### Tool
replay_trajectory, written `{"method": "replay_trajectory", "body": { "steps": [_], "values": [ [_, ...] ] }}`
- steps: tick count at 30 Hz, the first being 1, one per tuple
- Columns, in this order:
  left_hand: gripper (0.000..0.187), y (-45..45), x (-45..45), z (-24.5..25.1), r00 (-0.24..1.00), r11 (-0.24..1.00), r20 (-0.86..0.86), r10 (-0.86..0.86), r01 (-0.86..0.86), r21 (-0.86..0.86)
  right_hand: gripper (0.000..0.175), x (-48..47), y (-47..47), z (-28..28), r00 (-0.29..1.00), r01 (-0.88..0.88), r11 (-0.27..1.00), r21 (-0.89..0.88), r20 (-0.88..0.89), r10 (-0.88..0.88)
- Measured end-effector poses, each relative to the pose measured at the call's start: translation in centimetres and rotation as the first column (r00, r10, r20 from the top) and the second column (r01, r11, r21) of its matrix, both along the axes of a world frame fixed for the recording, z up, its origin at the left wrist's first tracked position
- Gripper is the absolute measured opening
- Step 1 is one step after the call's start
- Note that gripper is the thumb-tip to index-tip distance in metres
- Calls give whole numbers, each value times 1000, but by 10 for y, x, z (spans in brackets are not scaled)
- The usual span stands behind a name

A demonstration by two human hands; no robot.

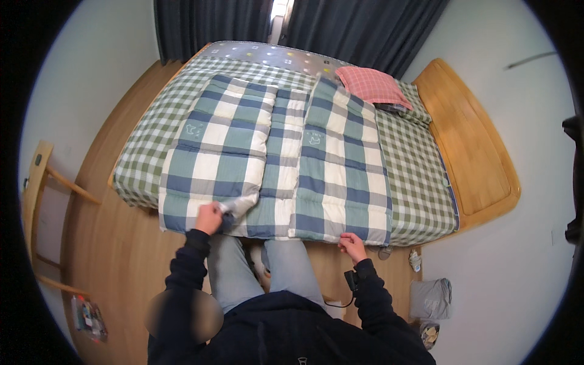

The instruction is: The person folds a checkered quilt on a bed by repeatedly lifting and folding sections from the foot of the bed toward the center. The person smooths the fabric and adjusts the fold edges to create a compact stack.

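Observation:
Across the bed lies a padded quilt [283, 169] in blue, green, grey and cream checks. Its left and right sides are folded inward, leaving a strip of the lower layer between them. My left hand [209, 218] is closed on a lifted, blurred corner of the left fold, near the bed's front edge. At the front edge of the right fold, my right hand [353, 247] touches the quilt with bent fingers. Whether those fingers pinch the cloth is not clear.
Under the quilt is a green-and-white checked sheet [415, 182]. A pink pillow [374, 86] lies near the wooden headboard [474, 141]. Dark curtains [356, 32] hang behind. A wooden frame [37, 182] stands left; a grey bag [430, 299] sits on the floor right.

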State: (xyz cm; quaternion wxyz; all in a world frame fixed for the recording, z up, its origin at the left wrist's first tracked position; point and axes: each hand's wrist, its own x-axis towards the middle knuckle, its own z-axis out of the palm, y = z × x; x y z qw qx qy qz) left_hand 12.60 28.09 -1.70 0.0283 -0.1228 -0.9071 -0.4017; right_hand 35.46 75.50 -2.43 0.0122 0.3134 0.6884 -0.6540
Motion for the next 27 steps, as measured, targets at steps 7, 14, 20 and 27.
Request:
{"method": "replay_trajectory", "body": {
  "steps": [7, 14, 20, 27],
  "values": [
    [59, -243, -110, 61, 86, 72, 27, 996, -944, 323, 24, -4, -8, 3, 1000, -8, 999, 32, 30, 8],
    [50, -367, -128, 63, 99, -121, 254, 962, -678, 725, 27, -5, -9, -12, 999, -52, 982, 184, -5, 54],
    [32, -386, -65, -59, 426, 414, -49, 904, -840, 351, 42, -20, -25, 2, 959, -225, 721, 655, 20, 281],
    [9, -288, 27, -122, 611, 546, 129, 781, -769, 332, 68, -54, -75, 49, 881, -292, 372, 881, 97, 463]
  ]
}}
